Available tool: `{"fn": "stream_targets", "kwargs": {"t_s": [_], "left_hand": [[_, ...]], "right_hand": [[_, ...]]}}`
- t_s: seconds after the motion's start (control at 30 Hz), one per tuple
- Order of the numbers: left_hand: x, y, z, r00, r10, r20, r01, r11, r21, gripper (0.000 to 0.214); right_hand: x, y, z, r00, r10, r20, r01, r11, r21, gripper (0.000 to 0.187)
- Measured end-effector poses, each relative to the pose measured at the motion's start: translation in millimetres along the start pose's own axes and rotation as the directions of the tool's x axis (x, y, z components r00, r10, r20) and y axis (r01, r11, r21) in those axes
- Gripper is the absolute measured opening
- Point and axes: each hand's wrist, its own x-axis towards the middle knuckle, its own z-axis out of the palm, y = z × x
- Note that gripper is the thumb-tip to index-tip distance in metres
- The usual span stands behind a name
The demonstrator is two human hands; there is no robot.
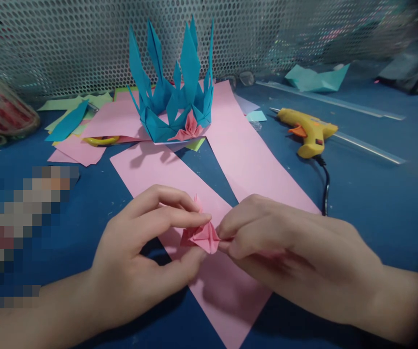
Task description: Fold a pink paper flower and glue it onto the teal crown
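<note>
The left hand (136, 232) held a small pink folded paper (205, 236) between its thumb below and its fingers (179, 217) above, while the right hand (285, 247) had its thumb and forefinger pinched together at the piece's right tip, its other fingers curled in. The piece was thus between the two sets of fingertips, above a pink sheet (165, 167) that ran beneath them. Straight beyond the fingers stood a blue paper crown (161, 128) with tall points, a pink folded flower (190, 128) at its near edge. A second pink sheet (245, 140) stretched from beside the crown towards the right hand's knuckles. Beyond those knuckles, to the right, lay a yellow glue gun (303, 126), its black cord (325, 186) trailing back towards the right hand.
</note>
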Motion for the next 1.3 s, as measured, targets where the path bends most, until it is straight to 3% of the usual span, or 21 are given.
{"fn": "stream_targets", "kwargs": {"t_s": [0.2, 0.33, 0.5, 0.77, 0.93, 1.13, 1.3], "left_hand": [[-3.7, 2.7, -4.7, 0.998, 0.038, -0.044, -0.033, 0.994, 0.103, 0.024], [-5.3, 5.1, -7.8, 0.998, 0.061, 0.011, -0.062, 0.974, 0.219, 0.022], [-2.4, 6.4, -7.1, 0.995, 0.077, -0.057, -0.064, 0.977, 0.202, 0.015], [0.2, 12.8, -8.2, 0.991, 0.131, -0.013, -0.124, 0.962, 0.242, 0.018], [2.6, 12.2, -3.4, 0.996, 0.087, -0.032, -0.08, 0.98, 0.182, 0.019], [-0.4, 7.8, 1.1, 0.994, -0.034, -0.101, 0.036, 0.999, 0.018, 0.016], [-0.4, 7.3, 3.2, 0.994, -0.067, -0.089, 0.064, 0.997, -0.032, 0.015]], "right_hand": [[-2.2, -3.3, 4.4, 0.996, 0.025, -0.08, -0.026, 1.0, -0.007, 0.023], [-3.1, -6.0, 5.6, 0.995, 0.047, -0.088, -0.051, 0.998, -0.039, 0.024], [-5.6, -7.9, 5.9, 0.997, 0.056, -0.054, -0.059, 0.997, -0.043, 0.023], [-14.3, -10.4, 10.4, 0.999, 0.035, -0.021, -0.037, 0.99, -0.138, 0.019], [-20.1, -11.7, 9.9, 0.997, 0.002, -0.072, -0.019, 0.969, -0.247, 0.013], [-16.3, -12.0, 7.0, 0.998, -0.051, -0.044, 0.036, 0.955, -0.294, 0.008], [-15.4, -9.5, 16.4, 0.973, -0.159, -0.165, 0.081, 0.913, -0.4, 0.031]]}}
